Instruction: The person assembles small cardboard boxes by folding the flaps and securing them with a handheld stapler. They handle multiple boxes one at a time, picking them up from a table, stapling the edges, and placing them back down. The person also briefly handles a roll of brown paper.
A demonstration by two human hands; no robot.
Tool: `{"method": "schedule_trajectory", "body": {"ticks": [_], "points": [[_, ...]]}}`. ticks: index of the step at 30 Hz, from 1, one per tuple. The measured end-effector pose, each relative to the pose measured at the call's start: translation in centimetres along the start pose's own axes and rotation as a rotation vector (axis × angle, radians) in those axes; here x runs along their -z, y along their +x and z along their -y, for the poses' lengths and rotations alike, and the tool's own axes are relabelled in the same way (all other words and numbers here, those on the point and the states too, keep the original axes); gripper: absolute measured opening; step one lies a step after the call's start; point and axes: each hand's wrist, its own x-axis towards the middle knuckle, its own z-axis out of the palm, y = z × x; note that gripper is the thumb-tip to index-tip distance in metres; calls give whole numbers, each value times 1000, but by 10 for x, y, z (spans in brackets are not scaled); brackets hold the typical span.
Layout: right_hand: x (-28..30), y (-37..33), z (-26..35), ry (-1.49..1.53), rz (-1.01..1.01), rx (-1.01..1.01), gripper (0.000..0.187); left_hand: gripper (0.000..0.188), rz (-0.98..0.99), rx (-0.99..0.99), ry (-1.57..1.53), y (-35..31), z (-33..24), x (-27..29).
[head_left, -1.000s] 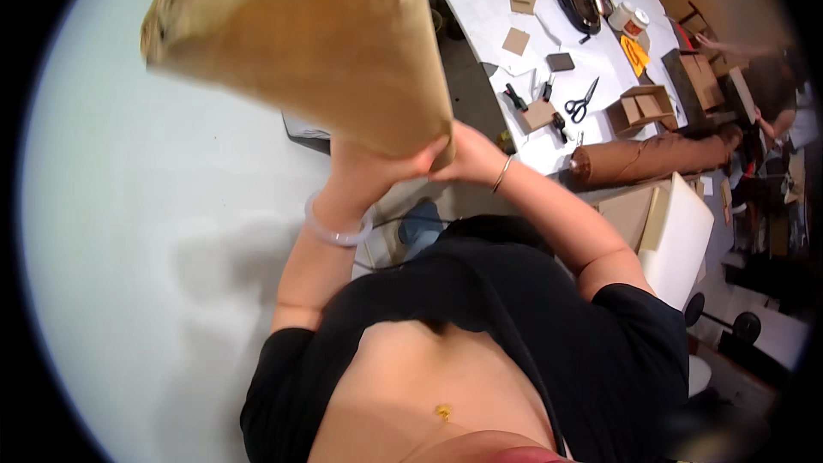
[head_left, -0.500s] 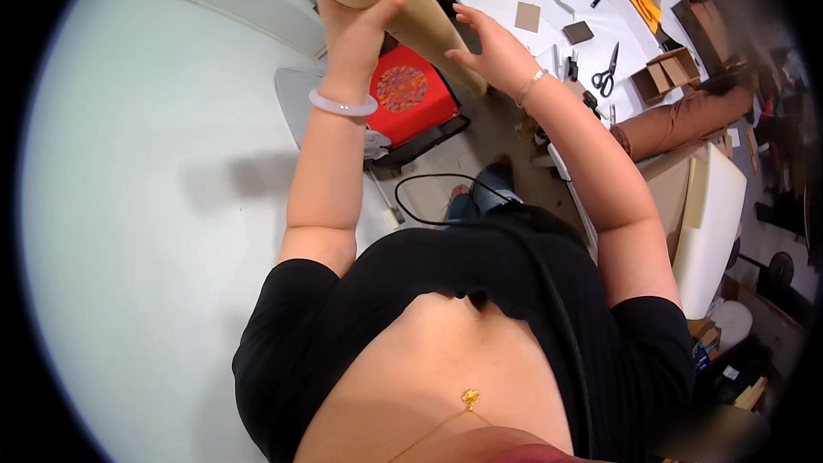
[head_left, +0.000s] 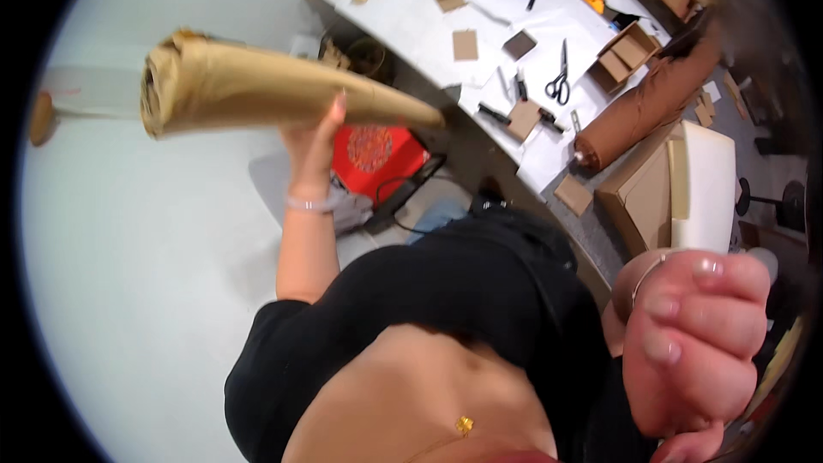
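Observation:
My left hand is raised and grips a long roll of brown paper near its narrow end. The roll lies roughly level, with its wide crumpled end pointing to the left. A pale bangle circles that wrist. My right hand is very close to the camera at the lower right. Its fingers are curled into a fist and nothing shows inside it. My black top and bare midriff fill the lower middle.
A white table at the upper right carries scissors, cardboard pieces, pens and a small open box. A dark brown roll leans off its edge. Below are a cardboard box, a white slab and a red patterned object.
Both hands held the roll overhead before. My right hand has let go and dropped close to the camera. The roll has swung down and left in my left hand alone.

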Motion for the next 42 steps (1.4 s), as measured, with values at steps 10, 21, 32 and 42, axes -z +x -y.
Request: {"method": "schedule_trajectory", "body": {"ticks": [10,21,32,42], "points": [[4,-10,65,-486,-153,-30,32,50,411,38,119,27,-20,-51],[-8,-98,206,-1457,-845,367,29,48,905,-179,-196,14,-69,-75],[-35,-76,263,-1396,-272,-62,26,56,1093,-147,-322,-57,-79,-165],[23,-77,267,-1524,-288,-127,27,64,1151,-70,-379,-84,-107,-222]]}}
